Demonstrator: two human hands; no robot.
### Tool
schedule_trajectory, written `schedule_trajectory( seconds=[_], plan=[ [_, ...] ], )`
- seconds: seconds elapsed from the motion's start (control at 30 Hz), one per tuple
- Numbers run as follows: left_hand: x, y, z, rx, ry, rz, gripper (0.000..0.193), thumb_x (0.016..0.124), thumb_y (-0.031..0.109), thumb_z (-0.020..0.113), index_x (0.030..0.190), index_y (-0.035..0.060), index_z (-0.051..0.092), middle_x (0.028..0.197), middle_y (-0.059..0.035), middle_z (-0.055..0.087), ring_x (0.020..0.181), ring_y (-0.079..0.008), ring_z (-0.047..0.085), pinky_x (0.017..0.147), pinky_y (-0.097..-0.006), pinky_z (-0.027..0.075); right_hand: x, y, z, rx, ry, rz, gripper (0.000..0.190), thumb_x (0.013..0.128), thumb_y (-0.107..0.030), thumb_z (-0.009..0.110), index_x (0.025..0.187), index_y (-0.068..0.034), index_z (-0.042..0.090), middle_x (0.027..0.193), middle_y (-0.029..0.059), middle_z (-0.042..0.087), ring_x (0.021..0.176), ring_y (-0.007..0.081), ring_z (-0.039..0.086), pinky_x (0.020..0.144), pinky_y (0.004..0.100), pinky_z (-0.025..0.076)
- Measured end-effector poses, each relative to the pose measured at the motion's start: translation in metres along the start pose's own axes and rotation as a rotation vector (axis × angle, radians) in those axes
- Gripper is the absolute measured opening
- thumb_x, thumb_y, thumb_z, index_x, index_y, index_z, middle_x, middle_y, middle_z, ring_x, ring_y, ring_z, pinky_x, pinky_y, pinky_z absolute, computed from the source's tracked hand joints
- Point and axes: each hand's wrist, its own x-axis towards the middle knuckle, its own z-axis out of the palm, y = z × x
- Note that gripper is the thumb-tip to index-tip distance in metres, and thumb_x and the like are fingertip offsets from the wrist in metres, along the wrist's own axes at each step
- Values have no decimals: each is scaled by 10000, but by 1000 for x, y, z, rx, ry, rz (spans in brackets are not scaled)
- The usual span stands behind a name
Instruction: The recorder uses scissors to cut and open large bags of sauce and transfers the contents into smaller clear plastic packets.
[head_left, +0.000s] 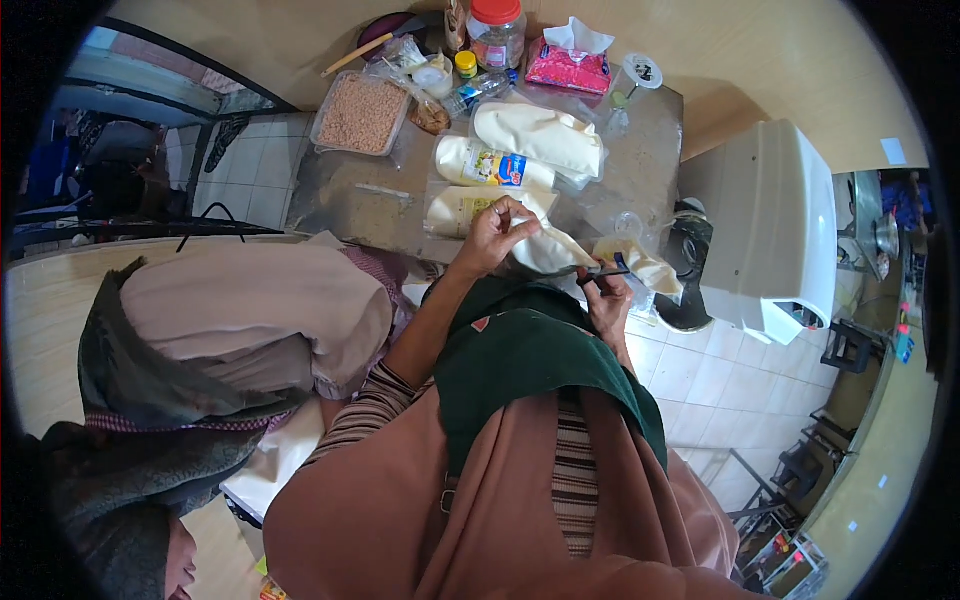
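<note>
My left hand (496, 238) has its thumb and fingers pinched on a clear plastic bag of cream-coloured filling (551, 244), which sags over the table's front edge. In my right hand (609, 298) is a dark pair of scissors (604, 274), held against the bag's narrow right tip. Whether the blades are cutting into the plastic cannot be made out. Just beyond the left hand lies a pouch of cream-coloured sauce (457, 211). A second labelled pouch (491, 163) and a larger filled bag (536, 137) lie behind it. Another cream-filled bag (637, 262) rests right of the scissors.
A plastic tub of pinkish-brown pieces (361, 112), a red-lidded jar (496, 34) and a pink tissue pack (570, 69) stand along the table's back. A white appliance (765, 232) is at the right. Another person (247, 322) sits close on my left.
</note>
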Motion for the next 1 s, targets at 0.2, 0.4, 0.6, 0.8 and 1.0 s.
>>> schedule_trajectory(
  seconds=[0.2,0.4,0.6,0.8,1.0],
  plan=[
    [17,49,-3,419,-388,-154,187,842,83,666,1014,26,619,941,-32,617,887,-109,576,777,-261,460,-6,0,-10,-113,-28,-1,173,806,-93,706,946,3,671,975,94,661,876,202,631,786,301,479],
    [20,63,10,736,-438,-21,193,802,126,663,983,62,653,943,-91,633,867,-236,612,771,-322,474,-12,-37,-17,-82,-29,-72,203,812,-87,694,993,0,666,993,112,664,877,213,636,791,308,481],
    [21,64,15,860,-426,178,126,793,164,657,898,102,686,880,-55,636,884,-261,607,777,-373,464,-10,-58,-15,-372,61,-299,210,793,-20,674,1003,-13,673,1027,128,654,859,224,645,792,329,500],
    [13,77,5,1032,-505,432,67,776,172,677,804,121,711,840,-24,640,878,-209,592,808,-342,444,-10,-62,-18,-357,28,-354,202,724,64,654,909,-14,669,1017,117,639,895,243,642,771,319,516],
    [4,85,-11,1019,-493,458,84,765,157,699,832,105,709,864,-32,649,866,-230,601,815,-365,450,-13,-75,2,-278,-7,-188,188,719,68,658,882,-26,663,993,107,627,920,246,640,768,330,520]
  ],
)
